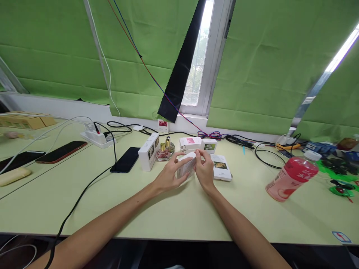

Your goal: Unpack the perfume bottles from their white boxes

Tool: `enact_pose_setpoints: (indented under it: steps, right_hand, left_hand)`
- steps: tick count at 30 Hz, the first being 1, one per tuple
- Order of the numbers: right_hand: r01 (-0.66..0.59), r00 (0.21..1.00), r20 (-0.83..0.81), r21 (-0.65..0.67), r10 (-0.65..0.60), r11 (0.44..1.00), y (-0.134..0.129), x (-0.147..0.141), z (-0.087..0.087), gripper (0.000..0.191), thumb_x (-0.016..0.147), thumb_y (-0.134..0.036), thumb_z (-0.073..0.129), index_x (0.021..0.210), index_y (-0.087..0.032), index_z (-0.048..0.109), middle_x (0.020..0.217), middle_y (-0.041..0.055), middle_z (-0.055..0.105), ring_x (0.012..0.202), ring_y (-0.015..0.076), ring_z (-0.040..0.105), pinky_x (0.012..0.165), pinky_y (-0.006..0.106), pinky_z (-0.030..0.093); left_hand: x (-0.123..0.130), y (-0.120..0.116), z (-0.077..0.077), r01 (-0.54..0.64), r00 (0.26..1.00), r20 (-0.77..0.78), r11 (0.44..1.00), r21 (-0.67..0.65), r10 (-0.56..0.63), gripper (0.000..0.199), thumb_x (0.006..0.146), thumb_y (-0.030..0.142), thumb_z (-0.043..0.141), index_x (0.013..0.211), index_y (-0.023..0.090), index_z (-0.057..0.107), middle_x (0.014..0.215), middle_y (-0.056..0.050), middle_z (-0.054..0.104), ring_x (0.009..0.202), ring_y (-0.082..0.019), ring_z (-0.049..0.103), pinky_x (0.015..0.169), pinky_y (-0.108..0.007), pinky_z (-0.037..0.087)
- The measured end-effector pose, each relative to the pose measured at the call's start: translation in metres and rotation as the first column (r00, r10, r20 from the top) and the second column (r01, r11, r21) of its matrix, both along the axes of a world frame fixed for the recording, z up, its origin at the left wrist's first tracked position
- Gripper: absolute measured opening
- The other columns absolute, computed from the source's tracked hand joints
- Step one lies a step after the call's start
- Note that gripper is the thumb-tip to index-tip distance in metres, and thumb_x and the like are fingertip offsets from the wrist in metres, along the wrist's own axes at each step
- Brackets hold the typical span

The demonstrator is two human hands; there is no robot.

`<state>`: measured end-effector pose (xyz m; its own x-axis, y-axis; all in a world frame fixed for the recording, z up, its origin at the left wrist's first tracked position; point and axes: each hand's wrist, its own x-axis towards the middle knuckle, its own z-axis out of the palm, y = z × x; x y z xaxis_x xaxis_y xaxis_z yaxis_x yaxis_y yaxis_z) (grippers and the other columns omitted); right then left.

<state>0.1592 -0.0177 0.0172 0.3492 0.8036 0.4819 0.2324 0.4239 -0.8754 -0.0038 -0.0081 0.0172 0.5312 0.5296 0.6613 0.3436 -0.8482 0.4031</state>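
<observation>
Between both hands, just above the table, is a small white box [185,167]. My left hand [169,175] is wrapped round its left side and top. The fingertips of my right hand [205,169] pinch its upper right corner. Left of them, white boxes with a dark picture [148,151] stand upright beside glass bottles with gold caps [165,150]. Behind my hands lie a white box with a pink label [190,142] and one with a green picture [209,145]. A flat white box with a yellow flower picture [221,168] lies right of my right hand.
A dark phone [125,160] lies at left, with a black cable running past it to the front edge. A power strip [98,137] and cables line the back. A pink drink bottle [293,177] stands at right. More phones are at far left.
</observation>
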Motion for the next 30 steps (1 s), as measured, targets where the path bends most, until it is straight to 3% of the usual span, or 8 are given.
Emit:
enact_pose_setpoints:
  steps: [3, 7, 10, 14, 19, 22, 30]
  right_hand:
    - [-0.01, 1.0, 0.008, -0.01, 0.01, 1.0, 0.001, 0.001, -0.001, 0.043, 0.095, -0.053, 0.044, 0.101, -0.017, 0.066, 0.08, 0.0031, 0.067, 0.046, 0.0114, 0.051, 0.048, 0.025, 0.042]
    - [0.001, 0.999, 0.046, -0.007, 0.0, 1.0, 0.002, 0.001, -0.005, 0.045, 0.097, -0.054, 0.042, 0.101, -0.018, 0.067, 0.074, 0.0015, 0.065, 0.049, 0.0126, 0.052, 0.051, 0.026, 0.042]
    - [0.018, 0.994, 0.104, -0.009, -0.017, 1.0, 0.001, 0.0, -0.006, 0.047, 0.098, -0.053, 0.04, 0.103, -0.018, 0.07, 0.074, 0.0024, 0.067, 0.057, 0.0145, 0.054, 0.056, 0.026, 0.042]
    - [-0.017, 0.992, 0.122, 0.007, 0.016, 1.0, -0.001, -0.003, -0.007, 0.046, 0.097, -0.052, 0.042, 0.109, -0.018, 0.072, 0.092, 0.006, 0.072, 0.071, 0.0161, 0.059, 0.065, 0.026, 0.045]
    - [-0.052, 0.991, 0.12, -0.024, 0.054, 0.998, -0.003, -0.005, -0.005, 0.05, 0.097, -0.052, 0.046, 0.13, -0.019, 0.063, 0.101, 0.0064, 0.073, 0.064, 0.0138, 0.055, 0.064, 0.026, 0.046]
    - [-0.059, 0.989, 0.137, -0.011, 0.06, 0.998, -0.004, -0.005, -0.004, 0.051, 0.097, -0.051, 0.044, 0.133, -0.018, 0.061, 0.11, 0.0081, 0.071, 0.067, 0.0137, 0.057, 0.066, 0.027, 0.048]
    - [-0.072, 0.988, 0.139, 0.014, 0.069, 0.997, -0.003, -0.006, -0.007, 0.052, 0.097, -0.05, 0.044, 0.134, -0.016, 0.059, 0.113, 0.01, 0.07, 0.084, 0.018, 0.062, 0.074, 0.029, 0.049]
  left_hand:
    - [-0.001, 0.0, 0.0, 0.017, 1.0, -0.022, 1.0, -0.002, -0.017, 0.056, 0.086, 0.021, 0.065, 0.14, 0.032, 0.052, 0.142, -0.011, 0.04, 0.125, -0.027, 0.05, 0.099, -0.042, 0.05]
    - [-0.002, 0.0, -0.001, 0.042, 0.999, -0.031, 0.996, -0.084, -0.045, 0.056, 0.088, 0.025, 0.065, 0.14, 0.034, 0.049, 0.144, -0.011, 0.036, 0.101, -0.019, 0.06, 0.078, -0.034, 0.058]
    - [-0.003, 0.001, -0.002, 0.051, 0.998, -0.025, 0.99, -0.129, -0.055, 0.051, 0.09, 0.028, 0.063, 0.14, 0.034, 0.049, 0.145, -0.011, 0.036, 0.103, -0.02, 0.06, 0.072, -0.03, 0.059]
    - [-0.003, 0.003, -0.002, 0.06, 0.998, 0.01, 0.988, -0.142, -0.059, 0.051, 0.09, 0.033, 0.064, 0.139, 0.034, 0.05, 0.144, -0.011, 0.039, 0.116, -0.026, 0.056, 0.071, -0.031, 0.061]
    - [-0.002, 0.004, -0.001, 0.055, 0.998, 0.048, 0.989, -0.138, -0.049, 0.054, 0.088, 0.034, 0.069, 0.138, 0.036, 0.05, 0.144, -0.01, 0.041, 0.128, -0.028, 0.05, 0.071, -0.03, 0.062]
    - [-0.003, 0.005, 0.001, 0.066, 0.997, 0.049, 0.985, -0.159, -0.059, 0.055, 0.087, 0.033, 0.07, 0.139, 0.037, 0.05, 0.147, -0.009, 0.04, 0.131, -0.028, 0.048, 0.072, -0.029, 0.063]
    - [-0.001, 0.008, -0.01, 0.085, 0.996, -0.001, 0.953, -0.292, -0.089, 0.077, 0.082, 0.029, 0.075, 0.148, 0.04, 0.037, 0.159, -0.012, 0.022, 0.123, -0.028, 0.057, 0.083, -0.04, 0.063]
